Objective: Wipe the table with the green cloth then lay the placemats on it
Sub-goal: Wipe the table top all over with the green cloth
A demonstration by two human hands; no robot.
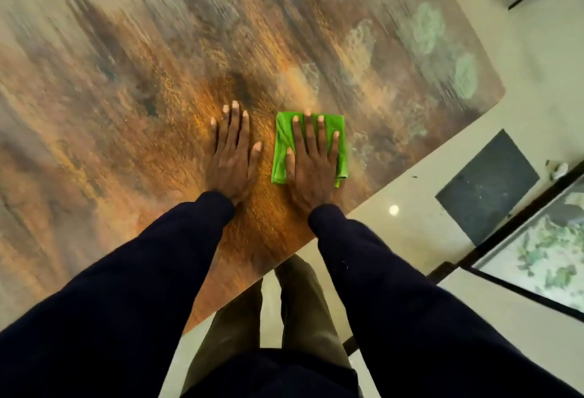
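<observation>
A folded green cloth (282, 148) lies flat on the glossy brown and orange table (126, 87), near its front edge. My right hand (313, 160) presses on the cloth with straight, spread fingers and covers most of it. Just to the left, my left hand (234, 157) rests flat on the bare tabletop, fingers straight, holding nothing. No placemats are in view.
The table's right corner (496, 94) is rounded, and its edge runs diagonally down to my legs. Pale floor tiles lie to the right, with a dark tile (486, 185) and a black-framed glass panel (537, 258).
</observation>
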